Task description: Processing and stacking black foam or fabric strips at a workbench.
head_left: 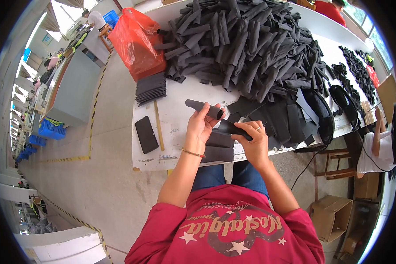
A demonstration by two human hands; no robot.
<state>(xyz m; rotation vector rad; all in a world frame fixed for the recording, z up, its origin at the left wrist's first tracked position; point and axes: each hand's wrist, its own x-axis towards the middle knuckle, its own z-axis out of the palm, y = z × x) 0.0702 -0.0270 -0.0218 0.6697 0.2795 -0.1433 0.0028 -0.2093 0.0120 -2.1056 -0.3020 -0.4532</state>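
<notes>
Fingers of my left hand are clamped on a dark grey fabric tube above the bench, probably lightly to avoid crushing it; those of my right hand pinch a second dark piece just beside it, likely for steadiness.

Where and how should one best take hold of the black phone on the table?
Probably grip the black phone across its middle, by the two long edges, from above. It lies flat on the white table, so its thin edges offer the hold. Straight down seems safer than sideways from the right, where the yellowish strip lies close alongside.
</notes>
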